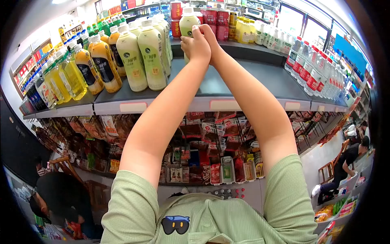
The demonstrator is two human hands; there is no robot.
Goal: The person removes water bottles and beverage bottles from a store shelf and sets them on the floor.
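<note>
Both arms reach forward over a dark shelf (207, 83). My left hand (196, 48) is around a pale green bottle (187, 25) with a white cap, near the back of the shelf. My right hand (211, 38) is pressed against my left hand, its fingers at the bottle's right side; whether it grips the bottle is hidden. To the left, similar green bottles (131, 61) stand upright in rows, apart from the held one.
Orange-yellow bottles (105, 65) and yellow drinks (71, 77) stand left. Red-labelled water bottles (313, 73) stand right. Red cans (209, 17) are behind. Packaged snacks (227, 134) hang below. One person (61, 199) bends at lower left; another (345, 162) is at right.
</note>
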